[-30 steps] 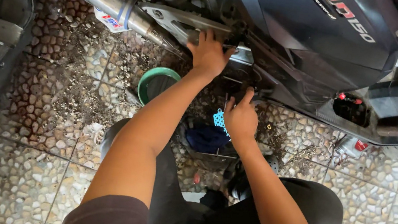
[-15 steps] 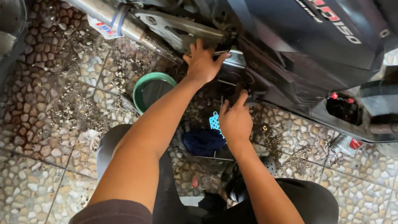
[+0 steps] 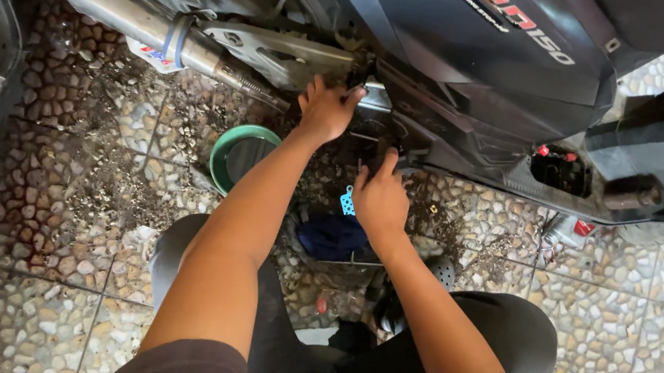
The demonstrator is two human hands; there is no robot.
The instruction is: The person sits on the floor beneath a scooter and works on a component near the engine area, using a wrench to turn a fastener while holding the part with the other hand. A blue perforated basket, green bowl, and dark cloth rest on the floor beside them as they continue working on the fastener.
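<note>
Basically both hands work under the dark scooter body (image 3: 481, 70) at upper centre: left hand (image 3: 326, 112) spread flat, pressing the engine underside (image 3: 376, 99), grasping nothing; right hand (image 3: 379, 202) reaches just below, grip hidden, cannot tell. Risks: fingers pinched in the gap, a dropped part missing the green bowl (image 3: 236, 156), sleeve brushing the exhaust pipe (image 3: 129, 14) upper left.
</note>
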